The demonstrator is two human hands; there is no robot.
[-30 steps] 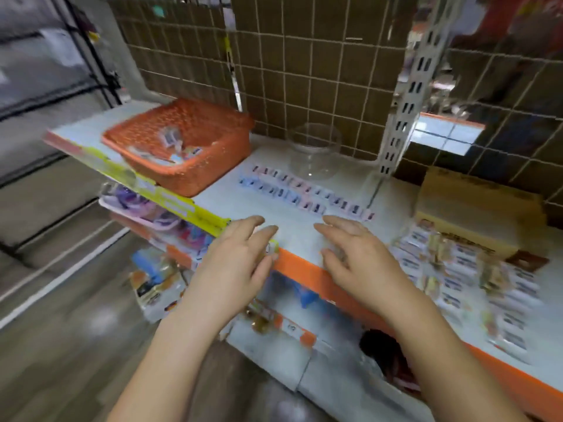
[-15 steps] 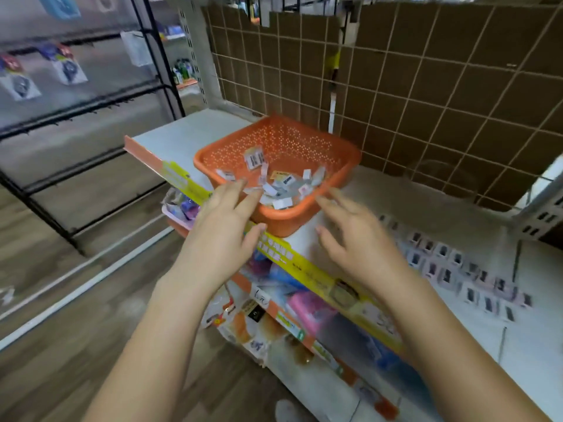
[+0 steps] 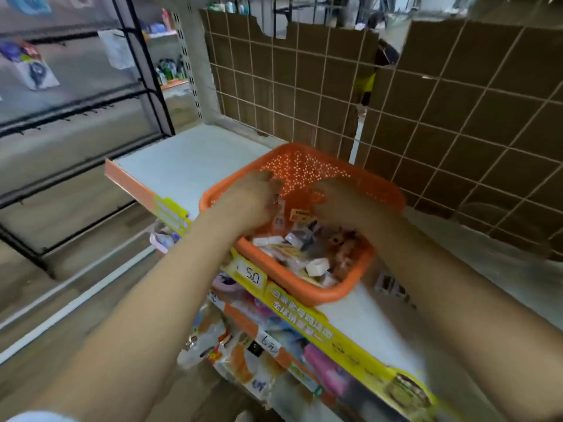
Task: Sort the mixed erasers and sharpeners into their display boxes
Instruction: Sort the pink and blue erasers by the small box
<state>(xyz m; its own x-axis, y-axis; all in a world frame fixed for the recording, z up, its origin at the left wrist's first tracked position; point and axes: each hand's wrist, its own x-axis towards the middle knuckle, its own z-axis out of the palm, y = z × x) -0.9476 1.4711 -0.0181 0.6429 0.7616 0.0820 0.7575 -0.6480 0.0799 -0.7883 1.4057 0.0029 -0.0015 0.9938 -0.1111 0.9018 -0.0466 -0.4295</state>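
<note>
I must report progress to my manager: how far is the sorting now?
Done: a few small packets lie on the shelf right of the basket. In hand: the left hand and right hand reach into the orange basket; their grip is blurred. Left: a mixed pile fills it, and no display boxes are visible.

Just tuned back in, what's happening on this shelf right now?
A person has both hands inside the orange basket, which sits on the white shelf and holds a jumble of small packaged items. The left hand is curled over the pile near the basket's left side, and the right hand reaches in beside it. The picture is too blurred to tell whether either hand has anything pinched. A few small items lie on the shelf to the right of the basket.
</note>
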